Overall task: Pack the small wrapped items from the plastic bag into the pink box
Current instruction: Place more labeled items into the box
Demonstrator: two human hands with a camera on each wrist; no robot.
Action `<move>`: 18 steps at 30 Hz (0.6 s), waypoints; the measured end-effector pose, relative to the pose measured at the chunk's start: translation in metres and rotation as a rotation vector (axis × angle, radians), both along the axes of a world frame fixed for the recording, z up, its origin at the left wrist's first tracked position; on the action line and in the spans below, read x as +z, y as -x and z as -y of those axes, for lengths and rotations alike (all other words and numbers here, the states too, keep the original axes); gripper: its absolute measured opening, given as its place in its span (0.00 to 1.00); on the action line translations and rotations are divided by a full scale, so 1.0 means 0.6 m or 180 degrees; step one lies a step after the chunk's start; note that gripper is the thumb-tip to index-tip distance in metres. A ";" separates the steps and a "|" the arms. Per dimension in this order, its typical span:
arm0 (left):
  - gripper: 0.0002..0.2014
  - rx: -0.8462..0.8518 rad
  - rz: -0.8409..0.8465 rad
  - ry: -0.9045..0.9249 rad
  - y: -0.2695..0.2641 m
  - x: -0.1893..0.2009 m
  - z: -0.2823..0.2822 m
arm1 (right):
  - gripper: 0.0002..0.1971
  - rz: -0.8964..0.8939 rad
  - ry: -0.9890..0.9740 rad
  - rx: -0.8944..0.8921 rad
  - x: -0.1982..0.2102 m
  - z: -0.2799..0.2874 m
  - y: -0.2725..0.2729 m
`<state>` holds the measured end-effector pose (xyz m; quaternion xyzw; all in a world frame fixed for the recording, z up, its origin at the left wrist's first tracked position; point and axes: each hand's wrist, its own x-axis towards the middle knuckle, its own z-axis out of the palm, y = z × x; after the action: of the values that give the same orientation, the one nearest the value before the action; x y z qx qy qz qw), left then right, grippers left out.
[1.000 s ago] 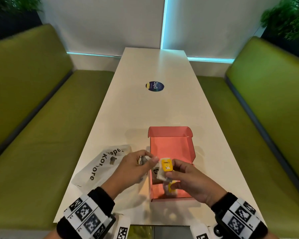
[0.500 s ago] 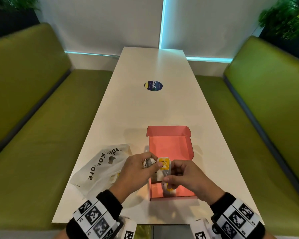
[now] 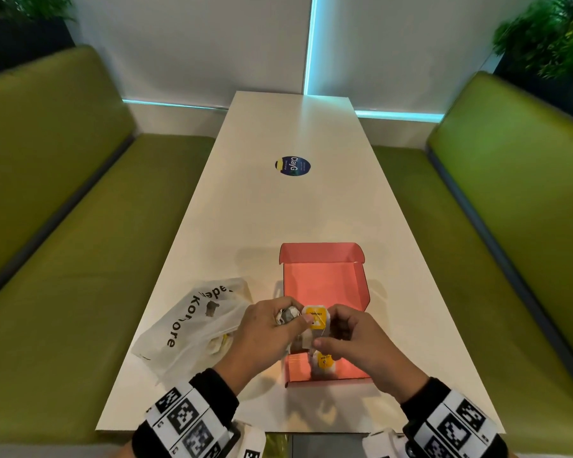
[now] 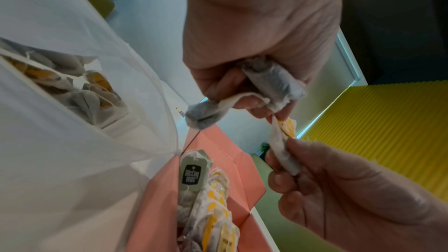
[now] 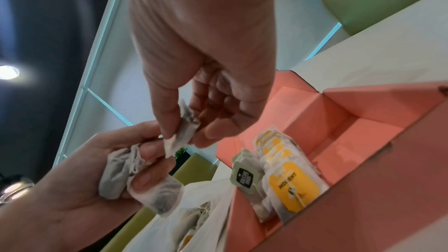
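Observation:
The open pink box [image 3: 325,285] lies on the white table, with a row of yellow-tagged tea bags [image 5: 286,171] standing at its near end. Just above that end, my left hand [image 3: 293,320] grips a bunch of grey tea bags [image 4: 274,83], its fingertips touching a yellow-tagged tea bag [image 3: 316,319]. My right hand [image 3: 321,340] pinches that tea bag [image 5: 183,131] between thumb and fingers. The white plastic bag [image 3: 192,325] lies left of the box with more tea bags [image 4: 80,91] inside.
A round blue sticker [image 3: 292,166] sits at mid-table. Green benches [image 3: 63,259] run along both sides of the table, and plants stand in the far corners. The table's front edge [image 3: 278,431] is close under my wrists.
My left hand has moved right until its fingertips meet the yellow-tagged tea bag held by my right hand. Both hands have drawn slightly nearer over the box's near end.

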<state>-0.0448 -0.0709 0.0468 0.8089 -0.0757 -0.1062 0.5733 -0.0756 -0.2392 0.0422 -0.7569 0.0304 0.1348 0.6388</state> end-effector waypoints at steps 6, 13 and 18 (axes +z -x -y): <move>0.12 0.0075 0.0007 0.0052 -0.003 0.004 -0.002 | 0.17 0.1321 0.0773 -0.0934 -0.010 -0.012 0.006; 0.11 0.0011 0.0152 0.0046 -0.009 0.014 -0.006 | 0.13 0.1198 0.1098 -0.1061 -0.009 -0.021 -0.003; 0.10 0.0076 0.0129 0.0025 -0.012 0.010 -0.007 | 0.12 0.1022 0.0973 -0.1069 -0.012 -0.026 -0.006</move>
<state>-0.0374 -0.0667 0.0530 0.8095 -0.0781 -0.0826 0.5761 -0.0720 -0.2233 0.0353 -0.8405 0.0738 -0.1008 0.5271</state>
